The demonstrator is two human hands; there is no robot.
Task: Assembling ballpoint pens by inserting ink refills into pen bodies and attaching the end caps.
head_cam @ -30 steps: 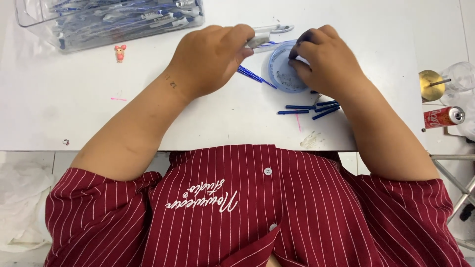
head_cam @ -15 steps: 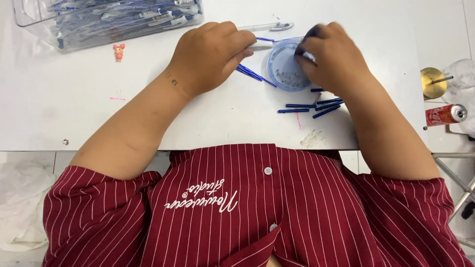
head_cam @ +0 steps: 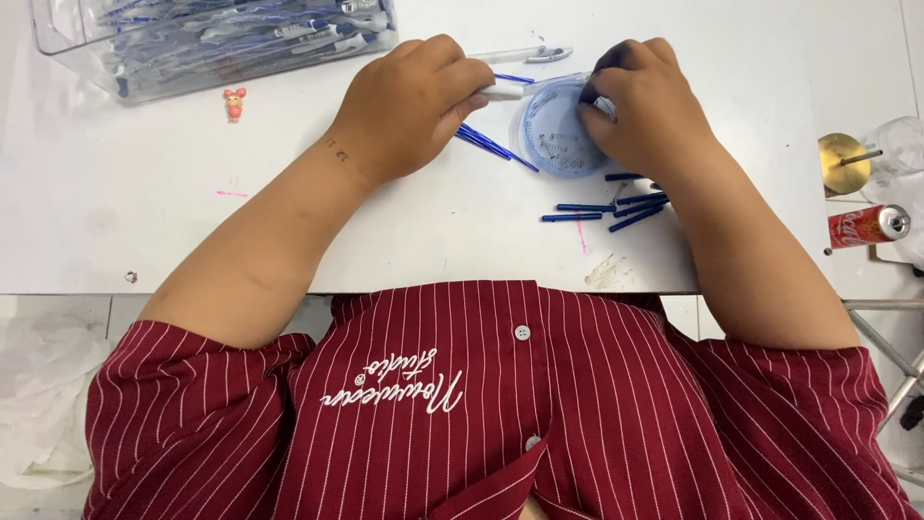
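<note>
Blue plastic is most of what sits under my fingers: a shallow round blue lid [head_cam: 558, 130] lies flat on the white tabletop [head_cam: 192, 231], and my right hand [head_cam: 650, 106] has come down onto its right rim, fingers curled and pressed to the edge, where a moment ago they hovered a little higher. My left hand [head_cam: 414, 101] has barely shifted; its fingers pinch a white pen barrel [head_cam: 502, 91] whose tip points at the lid's left side, with a bundle of thin blue refills [head_cam: 491, 146] slanting out from beneath the palm. So the pen piece and the lid are now held close together, ready to hand. Loose blue refills [head_cam: 606, 207] lie scattered near my right wrist. Far left stands a clear plastic bin [head_cam: 207, 39] full of finished pens, a small pink figure [head_cam: 234, 103] just near it. At the right edge a red drink can [head_cam: 866, 226] lies on its side, beside a brass-coloured round dish [head_cam: 842, 162].
</note>
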